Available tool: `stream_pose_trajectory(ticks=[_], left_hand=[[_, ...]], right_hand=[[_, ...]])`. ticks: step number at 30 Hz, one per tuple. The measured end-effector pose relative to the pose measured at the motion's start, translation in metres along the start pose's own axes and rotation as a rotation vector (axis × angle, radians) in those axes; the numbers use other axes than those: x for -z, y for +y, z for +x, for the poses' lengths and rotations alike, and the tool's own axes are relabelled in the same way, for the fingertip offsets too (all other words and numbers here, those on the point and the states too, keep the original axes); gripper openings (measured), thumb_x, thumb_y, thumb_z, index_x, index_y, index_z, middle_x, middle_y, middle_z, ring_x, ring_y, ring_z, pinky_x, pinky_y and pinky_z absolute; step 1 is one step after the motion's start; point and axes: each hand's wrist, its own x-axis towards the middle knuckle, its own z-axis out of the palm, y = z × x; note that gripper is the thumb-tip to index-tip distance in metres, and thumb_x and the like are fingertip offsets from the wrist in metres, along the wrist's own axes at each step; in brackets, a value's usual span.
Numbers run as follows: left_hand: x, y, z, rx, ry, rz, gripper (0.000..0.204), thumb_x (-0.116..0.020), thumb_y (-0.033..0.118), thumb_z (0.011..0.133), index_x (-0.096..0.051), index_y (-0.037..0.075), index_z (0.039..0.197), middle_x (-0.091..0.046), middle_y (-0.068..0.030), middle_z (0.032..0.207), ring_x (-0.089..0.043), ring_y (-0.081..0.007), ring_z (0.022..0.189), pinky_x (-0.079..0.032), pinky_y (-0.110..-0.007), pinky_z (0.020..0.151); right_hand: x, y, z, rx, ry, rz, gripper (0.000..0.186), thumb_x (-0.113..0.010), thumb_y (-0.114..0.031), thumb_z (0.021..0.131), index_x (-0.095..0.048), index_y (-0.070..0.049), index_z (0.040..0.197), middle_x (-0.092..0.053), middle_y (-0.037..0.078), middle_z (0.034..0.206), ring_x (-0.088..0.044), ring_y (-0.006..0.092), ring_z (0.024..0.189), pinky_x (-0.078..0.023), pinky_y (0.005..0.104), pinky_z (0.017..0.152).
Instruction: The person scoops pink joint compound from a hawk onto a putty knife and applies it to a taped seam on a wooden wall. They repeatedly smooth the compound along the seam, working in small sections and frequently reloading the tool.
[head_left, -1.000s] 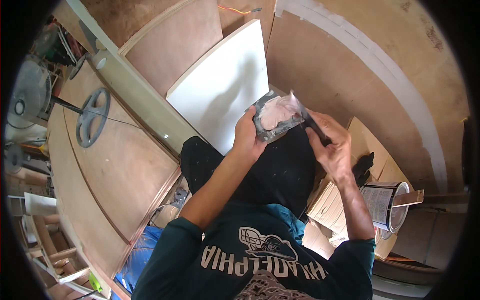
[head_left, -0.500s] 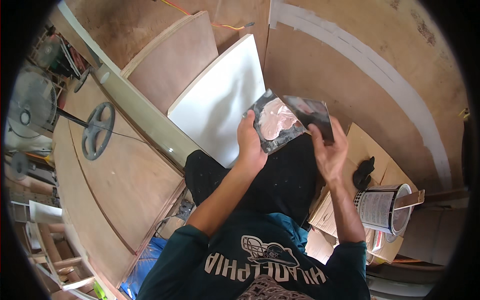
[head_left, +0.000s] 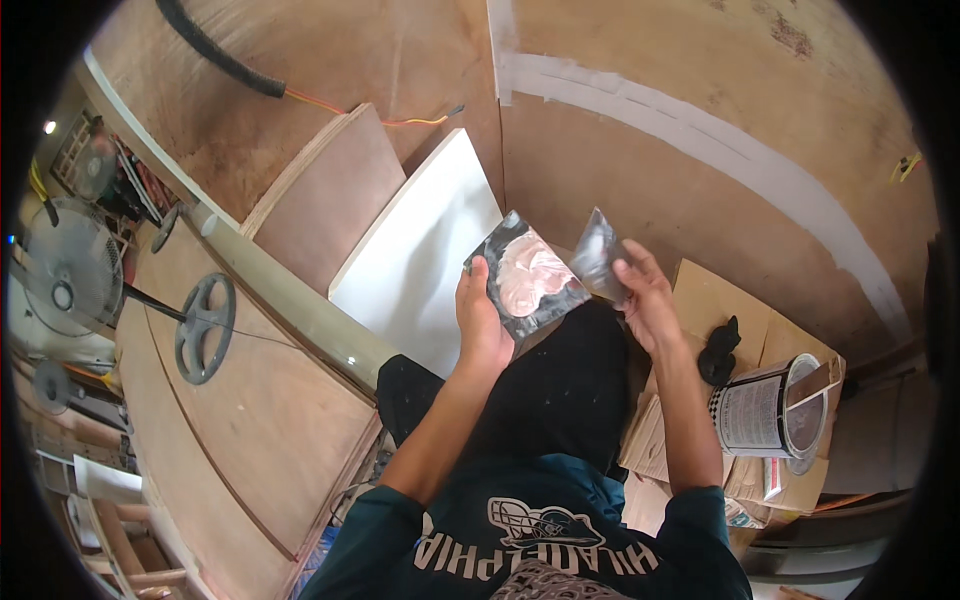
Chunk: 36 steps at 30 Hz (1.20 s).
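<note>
My left hand (head_left: 482, 325) grips the near left edge of a dark, smeared square board (head_left: 568, 292), its thumb on the upper face. A thick mound of pink filler paste (head_left: 530, 275) lies on that board. In my right hand (head_left: 648, 305) is a thin, dark flat spreader (head_left: 597, 258) with pale smears on it, held by its right side between thumb and fingers. The spreader stands tilted beside the board's right corner, close to it. Both things are over my knees, in front of the wall.
A white panel (head_left: 425, 235) and a brown plywood panel (head_left: 325, 190) lean at the left. On cardboard (head_left: 735, 300) at the right are a black glove (head_left: 719, 352) and an open paint can (head_left: 750, 418) with a wooden stick. A pedestal fan (head_left: 75, 265) lies farther left, and wires (head_left: 415, 122) poke from the wall.
My view has shifted, so the surroundings sit lower. The spreader has turned in my right hand, now showing a smeared face, and its edge has come away from over the board.
</note>
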Motion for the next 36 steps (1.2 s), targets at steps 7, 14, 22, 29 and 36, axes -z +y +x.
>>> stream_pose_trajectory(ticks=[7, 14, 22, 29, 36], left_hand=[[-0.006, -0.025, 0.007, 0.097, -0.187, 0.090, 0.042, -0.049, 0.034, 0.103, -0.046, 0.001, 0.129, -0.058, -0.0111, 0.123, -0.057, -0.0208, 0.116, -0.048, -0.036, 0.098], [-0.022, 0.006, 0.017, -0.364, -0.144, -0.017, 0.048, -0.047, 0.039, 0.103, -0.035, 0.011, 0.140, -0.046, -0.0105, 0.141, -0.047, -0.0248, 0.129, -0.044, -0.046, 0.103], [-0.029, -0.018, 0.000, -0.371, -0.409, 0.278, 0.064, -0.038, 0.045, 0.104, -0.021, 0.007, 0.152, -0.036, -0.0138, 0.147, -0.040, -0.0254, 0.135, -0.040, -0.039, 0.106], [0.002, -0.031, -0.024, -0.412, -0.446, 0.628, 0.065, -0.026, 0.046, 0.106, -0.034, -0.005, 0.145, -0.042, -0.0209, 0.144, -0.042, -0.0285, 0.134, -0.031, -0.039, 0.111], [0.024, -0.030, -0.025, -0.146, -0.142, 0.419, 0.054, -0.031, 0.041, 0.106, -0.049, -0.002, 0.132, -0.060, -0.0131, 0.123, -0.058, -0.0228, 0.115, -0.043, -0.037, 0.103]], right_hand=[[0.048, 0.056, 0.017, -0.489, -0.161, 0.456, 0.033, -0.064, -0.012, 0.093, -0.056, -0.002, 0.124, -0.060, 0.000, 0.088, -0.052, 0.0051, 0.060, -0.045, 0.0169, 0.044], [-0.011, -0.005, -0.021, 0.141, 0.002, 0.091, 0.045, -0.064, -0.010, 0.093, -0.045, -0.004, 0.133, -0.066, 0.007, 0.108, -0.066, 0.0119, 0.086, -0.055, 0.0238, 0.069], [-0.024, -0.010, -0.013, 0.250, -0.060, -0.402, 0.060, -0.076, -0.010, 0.085, -0.041, 0.003, 0.131, -0.070, 0.016, 0.102, -0.068, 0.0119, 0.077, -0.053, 0.0228, 0.059], [-0.034, -0.036, -0.013, 0.282, -0.024, -0.387, 0.056, -0.077, -0.007, 0.083, -0.042, 0.002, 0.127, -0.070, 0.016, 0.100, -0.068, 0.0124, 0.077, -0.054, 0.0221, 0.057], [-0.046, -0.033, -0.024, 0.636, 0.023, -0.292, 0.046, -0.075, -0.001, 0.084, -0.044, -0.001, 0.118, -0.065, 0.014, 0.103, -0.066, 0.0164, 0.091, -0.056, 0.0290, 0.080]])
